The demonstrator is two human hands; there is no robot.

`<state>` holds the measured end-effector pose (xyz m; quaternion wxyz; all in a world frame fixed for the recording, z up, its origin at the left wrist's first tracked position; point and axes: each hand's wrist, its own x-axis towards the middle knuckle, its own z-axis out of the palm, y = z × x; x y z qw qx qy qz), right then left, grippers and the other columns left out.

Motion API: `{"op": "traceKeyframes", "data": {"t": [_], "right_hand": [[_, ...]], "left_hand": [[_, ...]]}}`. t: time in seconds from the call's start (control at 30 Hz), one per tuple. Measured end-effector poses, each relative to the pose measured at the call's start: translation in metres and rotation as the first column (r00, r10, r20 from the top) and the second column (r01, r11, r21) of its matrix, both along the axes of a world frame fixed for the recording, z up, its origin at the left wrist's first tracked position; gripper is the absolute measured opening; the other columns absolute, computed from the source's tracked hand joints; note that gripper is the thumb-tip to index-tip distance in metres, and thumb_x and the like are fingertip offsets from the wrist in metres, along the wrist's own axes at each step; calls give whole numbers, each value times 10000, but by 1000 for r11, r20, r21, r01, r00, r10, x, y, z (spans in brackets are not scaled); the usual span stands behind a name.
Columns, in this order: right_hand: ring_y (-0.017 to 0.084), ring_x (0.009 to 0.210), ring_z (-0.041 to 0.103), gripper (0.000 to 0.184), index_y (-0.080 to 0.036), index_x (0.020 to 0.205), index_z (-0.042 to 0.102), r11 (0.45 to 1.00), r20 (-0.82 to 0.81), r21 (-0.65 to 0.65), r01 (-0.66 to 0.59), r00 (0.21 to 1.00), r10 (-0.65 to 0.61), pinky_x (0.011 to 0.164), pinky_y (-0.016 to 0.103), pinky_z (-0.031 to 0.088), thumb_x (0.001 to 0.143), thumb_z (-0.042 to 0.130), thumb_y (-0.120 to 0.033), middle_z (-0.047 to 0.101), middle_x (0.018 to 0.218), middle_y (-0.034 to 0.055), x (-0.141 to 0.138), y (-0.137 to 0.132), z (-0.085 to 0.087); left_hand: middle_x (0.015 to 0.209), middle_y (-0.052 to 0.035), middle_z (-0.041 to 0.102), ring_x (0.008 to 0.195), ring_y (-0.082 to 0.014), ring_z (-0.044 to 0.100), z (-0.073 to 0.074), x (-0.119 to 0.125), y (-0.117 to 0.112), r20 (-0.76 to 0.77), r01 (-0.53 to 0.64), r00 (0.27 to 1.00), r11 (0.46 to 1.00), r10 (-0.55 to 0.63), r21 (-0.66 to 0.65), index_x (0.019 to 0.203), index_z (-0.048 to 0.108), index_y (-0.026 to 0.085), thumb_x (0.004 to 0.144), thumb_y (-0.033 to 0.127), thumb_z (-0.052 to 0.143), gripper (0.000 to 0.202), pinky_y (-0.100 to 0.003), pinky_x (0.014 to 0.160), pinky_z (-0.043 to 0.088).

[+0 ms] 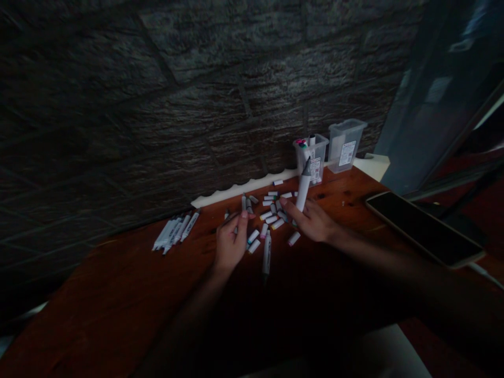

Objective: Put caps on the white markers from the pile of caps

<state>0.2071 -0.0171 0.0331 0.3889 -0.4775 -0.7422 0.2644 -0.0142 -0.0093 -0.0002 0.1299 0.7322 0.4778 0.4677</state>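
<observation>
My right hand [315, 223] is closed around a white marker [303, 191] without a cap, its dark tip pointing up. Thumb and fingers of my left hand [229, 244] are pinched together over the caps; what sits between them, if anything, is too dark to make out. Between and beyond both hands lie several loose marker caps [277, 224], white with coloured ends. A single marker [266, 257] rests on the table in front of the caps, its dark end towards me. To the left, several white markers [175, 232] lie side by side.
A clear plastic box [322, 149] with a few markers standing in it is at the back, beside another clear box [342, 149]. A black phone or tablet [425, 227] lies on the right of the wooden table [129, 294]. A stone wall [197, 105] rises behind.
</observation>
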Motion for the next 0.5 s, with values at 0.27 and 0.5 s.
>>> {"op": "traceKeyframes", "data": {"t": [0.27,0.5], "right_hand": [[144,604,520,560,-210,602,445,999,-33,0,45,998,-45,619,295,415,933,256,-620,523,587,11,1,0,1],[154,654,584,420,-181,670,557,999,48,46,-21,999,19,645,295,422,944,356,-427,597,664,33,0,6,-7]], "left_hand": [[931,-58,726,880,-192,672,0,0,0,8,-1,1000,1000,1,2,914,725,183,971,359,426,352,-305,797,499],[934,-54,728,877,-185,672,0,1,-2,-4,3,1000,1000,-3,0,924,729,188,968,342,439,331,-293,794,501]]}}
